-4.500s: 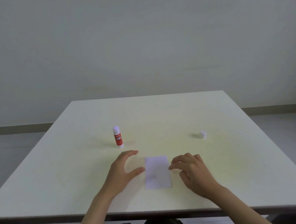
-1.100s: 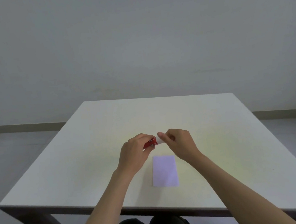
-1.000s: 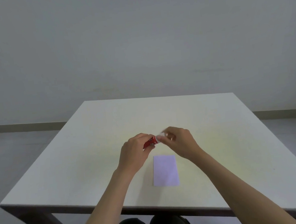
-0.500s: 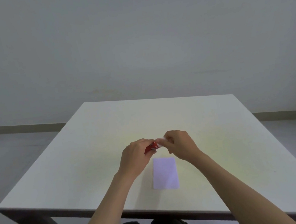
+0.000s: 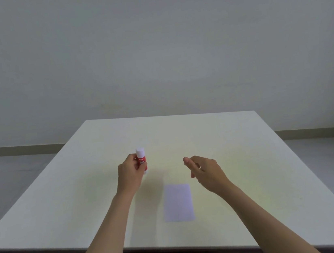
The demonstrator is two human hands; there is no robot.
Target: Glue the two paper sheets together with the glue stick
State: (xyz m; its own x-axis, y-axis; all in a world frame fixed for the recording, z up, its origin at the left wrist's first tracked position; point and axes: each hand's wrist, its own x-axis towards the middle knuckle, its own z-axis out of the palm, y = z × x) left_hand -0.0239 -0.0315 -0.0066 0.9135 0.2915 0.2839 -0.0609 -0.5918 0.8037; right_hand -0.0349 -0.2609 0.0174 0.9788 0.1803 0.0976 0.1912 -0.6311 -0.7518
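Half a sec ago both hands were pinched together on the glue stick over the paper; now they're apart. Left hand grips the stick upright w/ white cap on top, its base at or just above the table, left of centre. Right hand hangs loose, fingers half-curled, holding nothing visible. Cap seen lying on the right 4.5 s back is gone from there, so stick looks recapped. Paper sheets lie flat as one stack near the front edge, between the arms. Probably gluing is done, stick being put down.
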